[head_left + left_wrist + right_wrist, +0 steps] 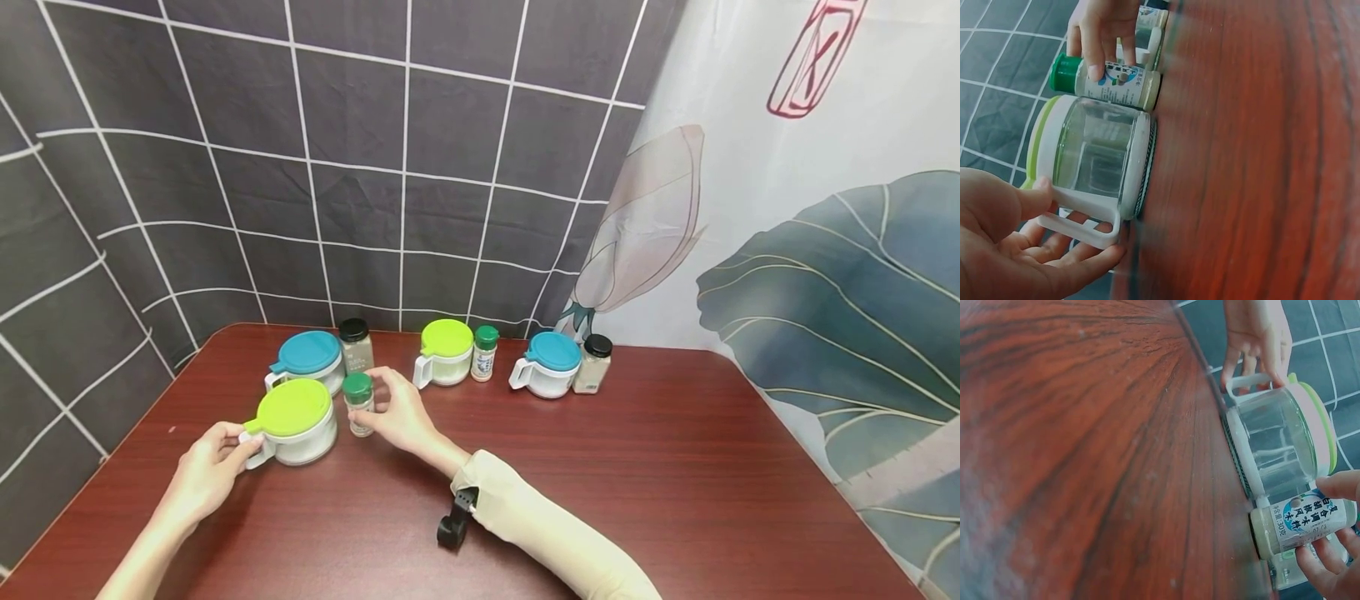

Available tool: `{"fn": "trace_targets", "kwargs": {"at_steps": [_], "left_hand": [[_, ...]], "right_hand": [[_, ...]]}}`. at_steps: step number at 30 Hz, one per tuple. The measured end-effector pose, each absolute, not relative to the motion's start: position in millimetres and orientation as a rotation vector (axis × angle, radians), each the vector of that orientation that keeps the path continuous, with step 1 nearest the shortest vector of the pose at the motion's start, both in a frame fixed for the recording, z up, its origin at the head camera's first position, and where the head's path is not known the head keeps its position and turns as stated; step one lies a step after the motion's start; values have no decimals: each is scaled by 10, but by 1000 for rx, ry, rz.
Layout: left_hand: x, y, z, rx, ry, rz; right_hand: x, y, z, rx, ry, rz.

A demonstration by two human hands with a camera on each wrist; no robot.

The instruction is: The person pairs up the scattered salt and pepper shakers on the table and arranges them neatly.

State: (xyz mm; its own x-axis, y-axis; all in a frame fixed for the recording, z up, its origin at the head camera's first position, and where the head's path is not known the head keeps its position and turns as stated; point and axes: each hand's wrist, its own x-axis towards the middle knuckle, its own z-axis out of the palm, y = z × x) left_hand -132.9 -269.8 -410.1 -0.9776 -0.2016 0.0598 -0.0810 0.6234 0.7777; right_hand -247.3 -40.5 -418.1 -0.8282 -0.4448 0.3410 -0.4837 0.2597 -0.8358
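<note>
A clear seasoning jar with a lime-green lid (295, 408) stands at the left of the table. My left hand (204, 473) holds its white handle (1088, 232), thumb on top and fingers beneath in the left wrist view. Just right of this jar is a small spice shaker with a green cap (357, 388) and a printed label (1311, 517). Thumb and fingers of my right hand (405, 414) grip the shaker from its right side. Both containers are upright, close beside each other, with their bases at the tabletop.
Behind them stand a blue-lidded jar (309, 353) and a black-capped bottle (356, 348). Along the back are another lime-lidded jar (447, 350), a green-capped shaker (483, 357), a blue-lidded jar (553, 363) and a black-capped bottle (593, 367). Checked cloth (360, 200) hangs behind the table (675, 467).
</note>
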Motion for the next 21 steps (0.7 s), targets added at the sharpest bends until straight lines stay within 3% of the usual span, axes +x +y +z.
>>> {"fn": "trace_targets", "kwargs": {"at_steps": [21], "left_hand": [[-1275, -2563, -4065, 342, -2607, -1174]], "right_hand": [[-2444, -341, -4093, 892, -2458, 1626]]}}
